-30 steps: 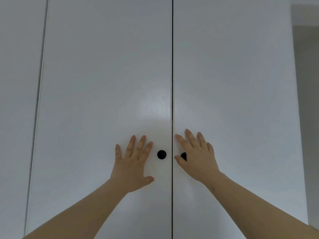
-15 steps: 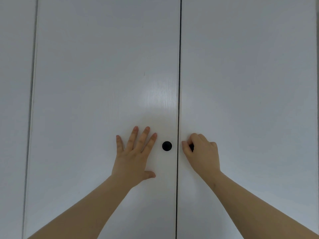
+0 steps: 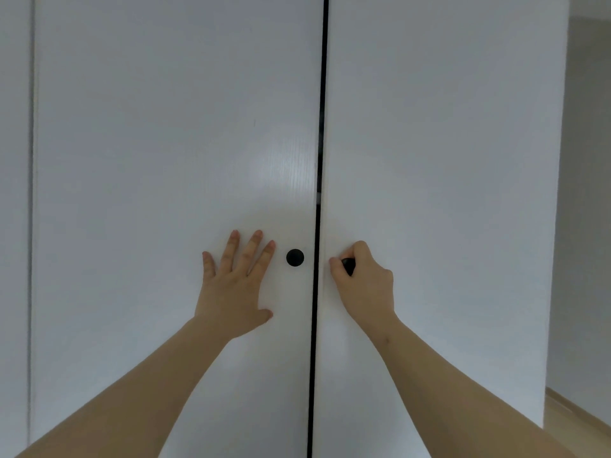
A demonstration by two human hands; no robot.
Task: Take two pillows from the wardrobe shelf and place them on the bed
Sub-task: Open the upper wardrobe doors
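Observation:
A white wardrobe fills the view, with a left door [image 3: 165, 160] and a right door [image 3: 446, 143]. My left hand [image 3: 234, 285] lies flat on the left door with fingers spread, just left of its black round knob [image 3: 295, 257]. My right hand [image 3: 365, 279] is closed around the right door's black knob [image 3: 347, 266], which is mostly hidden by the fingers. A narrow dark gap [image 3: 319, 193] shows between the doors, the right door standing slightly ajar. The pillows, shelf and bed are not in view.
Another white panel [image 3: 15, 226] runs along the far left. Right of the wardrobe is a grey wall [image 3: 585, 193], with a strip of light wooden floor [image 3: 575, 414] at the bottom right.
My right hand went from open fingers beside the knob to closed around it. The gap between the doors has widened. My left hand stayed flat on the left door.

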